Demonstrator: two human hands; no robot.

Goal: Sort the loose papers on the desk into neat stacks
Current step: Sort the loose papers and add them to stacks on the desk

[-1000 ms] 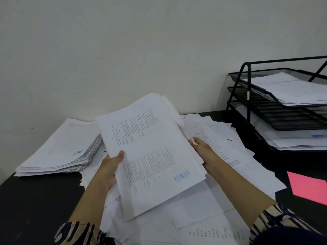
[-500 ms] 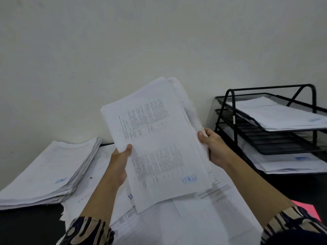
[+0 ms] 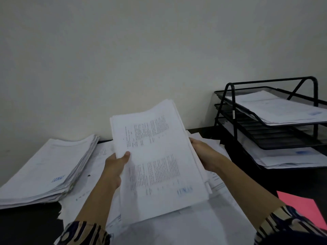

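I hold a bundle of printed white sheets up above the desk, tilted toward me, with a blue stamp near its lower right corner. My left hand grips its left edge, thumb on the top page. My right hand grips the right edge, fingers hidden behind the sheets. Loose papers lie scattered on the dark desk under the bundle. A thick stack of sheets rests at the left.
A black three-tier mesh tray stands at the right, with papers in its top and bottom tiers. A pink sheet lies at the right front. A pale wall closes off the back of the dark desk.
Both hands lifted the bundle from lying over the loose papers and squared it more upright. My view swung upward and rightward, bringing more of the tray into sight.
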